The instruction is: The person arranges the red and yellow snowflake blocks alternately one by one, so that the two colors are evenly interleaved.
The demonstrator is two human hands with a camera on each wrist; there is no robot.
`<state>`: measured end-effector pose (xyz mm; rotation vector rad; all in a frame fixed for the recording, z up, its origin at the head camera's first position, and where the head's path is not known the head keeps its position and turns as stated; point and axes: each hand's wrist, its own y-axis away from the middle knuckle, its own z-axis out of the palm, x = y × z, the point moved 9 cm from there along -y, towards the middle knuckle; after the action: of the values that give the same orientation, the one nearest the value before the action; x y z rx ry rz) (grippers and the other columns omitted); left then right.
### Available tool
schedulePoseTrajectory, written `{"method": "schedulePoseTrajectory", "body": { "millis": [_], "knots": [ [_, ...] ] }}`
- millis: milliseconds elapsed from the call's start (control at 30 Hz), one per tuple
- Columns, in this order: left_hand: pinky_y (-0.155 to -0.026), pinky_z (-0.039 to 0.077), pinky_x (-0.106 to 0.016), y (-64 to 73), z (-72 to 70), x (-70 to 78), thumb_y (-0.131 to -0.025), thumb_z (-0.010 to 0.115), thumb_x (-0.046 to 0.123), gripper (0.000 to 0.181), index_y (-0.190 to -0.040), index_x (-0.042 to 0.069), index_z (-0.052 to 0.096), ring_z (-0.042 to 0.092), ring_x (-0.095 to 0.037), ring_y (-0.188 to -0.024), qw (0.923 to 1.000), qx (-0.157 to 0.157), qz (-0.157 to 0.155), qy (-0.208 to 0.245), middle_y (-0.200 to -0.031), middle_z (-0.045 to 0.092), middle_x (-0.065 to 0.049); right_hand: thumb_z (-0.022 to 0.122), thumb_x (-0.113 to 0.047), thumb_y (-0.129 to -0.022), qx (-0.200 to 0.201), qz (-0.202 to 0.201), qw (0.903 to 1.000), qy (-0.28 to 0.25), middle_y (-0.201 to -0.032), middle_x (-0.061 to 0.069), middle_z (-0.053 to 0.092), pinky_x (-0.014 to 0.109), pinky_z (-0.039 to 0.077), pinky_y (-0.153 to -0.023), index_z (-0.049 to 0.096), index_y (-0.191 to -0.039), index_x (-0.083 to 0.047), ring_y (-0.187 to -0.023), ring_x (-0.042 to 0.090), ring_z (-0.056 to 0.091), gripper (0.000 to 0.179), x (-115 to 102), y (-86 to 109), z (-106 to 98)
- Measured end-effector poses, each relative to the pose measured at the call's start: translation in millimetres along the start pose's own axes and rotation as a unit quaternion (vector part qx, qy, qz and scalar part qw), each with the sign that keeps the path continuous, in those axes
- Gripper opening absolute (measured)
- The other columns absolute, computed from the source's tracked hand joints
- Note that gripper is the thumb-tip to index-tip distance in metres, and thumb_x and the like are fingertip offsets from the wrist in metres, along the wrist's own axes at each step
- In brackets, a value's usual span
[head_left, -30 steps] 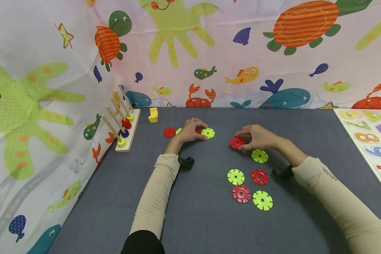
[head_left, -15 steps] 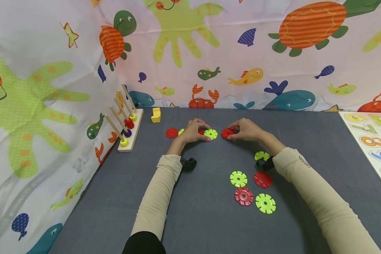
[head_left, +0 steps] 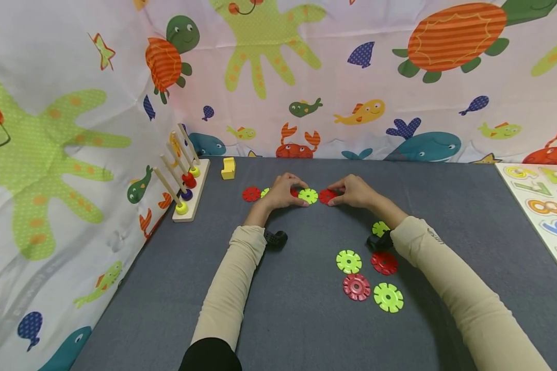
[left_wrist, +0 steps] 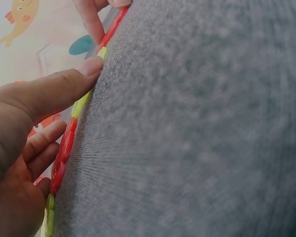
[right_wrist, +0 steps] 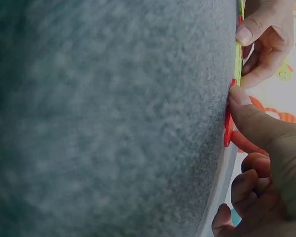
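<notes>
Near the back of the table, notched plastic discs lie in a row of alternating red and green. My left hand (head_left: 282,192) pinches the green disc (head_left: 308,196) between thumb and fingers and covers part of the row. From the other side, my right hand (head_left: 356,190) pinches a red disc (head_left: 326,196) by its edge, right at the green disc's rim. The left wrist view shows another red disc (left_wrist: 64,155) behind the left thumb. At the row's left end lies a red disc (head_left: 251,194), with a green disc (head_left: 264,192) mostly hidden beside it.
Several loose discs, including a green disc (head_left: 388,297) and a red disc (head_left: 357,287), lie below the right forearm. A wooden peg stand (head_left: 191,193) and a yellow block (head_left: 228,168) are at back left. A number board (head_left: 538,206) lies at right.
My right hand has carried the red disc leftward and slightly back, up to the green disc at the row's end. My left hand has stayed on the green disc.
</notes>
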<state>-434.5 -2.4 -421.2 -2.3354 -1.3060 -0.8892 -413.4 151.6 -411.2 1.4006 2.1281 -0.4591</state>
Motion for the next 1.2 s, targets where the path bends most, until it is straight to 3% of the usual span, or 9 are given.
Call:
{"method": "schedulePoseTrajectory", "body": {
  "millis": [200, 267, 333, 400, 467, 700, 867, 1067, 1200],
  "knots": [
    [-0.102, 0.031, -0.041, -0.2, 0.0, -0.2, -0.072, 0.079, 0.03, 0.048, -0.115, 0.016, 0.064, 0.032, -0.024, -0.122, 0.9998, -0.009, -0.008, -0.015, -0.129, 0.042, -0.008, 0.077, -0.025, -0.075, -0.01, 0.015, 0.9998, -0.004, -0.1, 0.011, 0.061, 0.029, 0.029, -0.063, 0.06, -0.121, -0.002, -0.075, 0.018, 0.04, 0.055, -1, -0.1, 1],
    [-0.101, 0.032, -0.04, -2.4, 1.1, 4.0, -0.072, 0.078, 0.031, 0.048, -0.115, 0.016, 0.063, 0.033, -0.024, -0.121, 0.9997, -0.007, -0.003, -0.025, -0.128, 0.043, -0.008, 0.076, -0.026, -0.075, -0.011, 0.025, 0.9996, -0.008, -0.08, 0.008, 0.059, 0.028, 0.029, -0.06, 0.059, -0.123, -0.004, -0.067, 0.017, 0.039, 0.056, -1, 5.2, -3],
    [-0.1, 0.033, -0.039, -5.0, 1.2, 9.6, -0.072, 0.078, 0.032, 0.048, -0.115, 0.016, 0.063, 0.035, -0.023, -0.119, 0.9994, 0.002, 0.006, -0.034, -0.125, 0.046, -0.008, 0.075, -0.026, -0.077, -0.012, 0.025, 0.9995, -0.017, -0.061, 0.002, 0.044, 0.027, 0.028, -0.054, 0.058, -0.125, -0.005, -0.057, 0.015, 0.033, 0.055, -3, 11.6, -9],
    [-0.098, 0.035, -0.038, -7.6, 1.9, 17.5, -0.073, 0.078, 0.031, 0.048, -0.115, 0.014, 0.064, 0.038, -0.023, -0.117, 0.999, 0.01, 0.021, -0.037, -0.121, 0.049, -0.008, 0.073, -0.026, -0.078, -0.013, 0.023, 0.9992, -0.029, -0.054, -0.002, 0.025, 0.027, 0.024, -0.049, 0.057, -0.125, -0.007, -0.049, 0.013, 0.024, 0.053, -7, 20.7, -16],
    [-0.096, 0.036, -0.038, -10.7, 5.0, 26.4, -0.073, 0.078, 0.031, 0.048, -0.116, 0.012, 0.064, 0.04, -0.023, -0.114, 0.9987, 0.01, 0.039, -0.032, -0.119, 0.051, -0.008, 0.073, -0.026, -0.079, -0.014, 0.007, 0.9993, -0.035, -0.052, -0.003, 0.023, 0.026, 0.023, -0.047, 0.059, -0.124, -0.006, -0.046, 0.011, 0.02, 0.051, -14, 32.6, -22],
    [-0.094, 0.036, -0.036, -19.1, 26.2, 42.6, -0.073, 0.077, 0.033, 0.054, -0.121, 0.014, 0.062, 0.039, -0.021, -0.111, 0.9979, -0.024, 0.043, -0.04, -0.119, 0.048, -0.007, 0.073, -0.032, -0.076, -0.062, -0.075, 0.9946, -0.035, -0.062, -0.002, 0.033, 0.025, 0.028, -0.052, 0.065, -0.116, -0.009, -0.051, 0.009, 0.026, 0.046, -52, 92.3, -19],
    [-0.095, 0.035, -0.037, -20.0, 27.7, 41.9, -0.073, 0.077, 0.03, 0.051, -0.119, 0.015, 0.063, 0.037, -0.022, -0.112, 0.9981, -0.022, 0.043, -0.039, -0.12, 0.047, -0.008, 0.074, -0.028, -0.076, -0.117, -0.123, 0.9853, -0.019, -0.068, 0.006, 0.039, 0.022, 0.028, -0.054, 0.066, -0.116, -0.011, -0.056, 0.008, 0.031, 0.044, -66, 125.3, -2],
    [-0.094, 0.035, -0.037, -20.9, 28.5, 43.0, -0.074, 0.077, 0.028, 0.046, -0.116, 0.015, 0.065, 0.038, -0.023, -0.109, 0.9979, -0.014, 0.052, -0.035, -0.117, 0.048, -0.008, 0.073, -0.017, -0.078, -0.202, -0.13, 0.9708, 0.005, -0.084, 0.006, 0.052, 0.021, 0.035, -0.06, 0.059, -0.125, -0.018, -0.07, 0.014, 0.042, 0.049, -60, 138.3, 21],
    [-0.094, 0.036, -0.037, -22.2, 32.4, 44.5, -0.073, 0.077, 0.029, 0.046, -0.115, 0.016, 0.065, 0.038, -0.022, -0.108, 0.998, -0.014, 0.048, -0.04, -0.116, 0.048, -0.008, 0.073, -0.016, -0.077, -0.223, -0.161, 0.9608, 0.036, -0.089, 0.002, 0.052, 0.022, 0.036, -0.065, 0.056, -0.129, -0.019, -0.078, 0.017, 0.044, 0.054, -62, 141.3, 28]
  ]
}}
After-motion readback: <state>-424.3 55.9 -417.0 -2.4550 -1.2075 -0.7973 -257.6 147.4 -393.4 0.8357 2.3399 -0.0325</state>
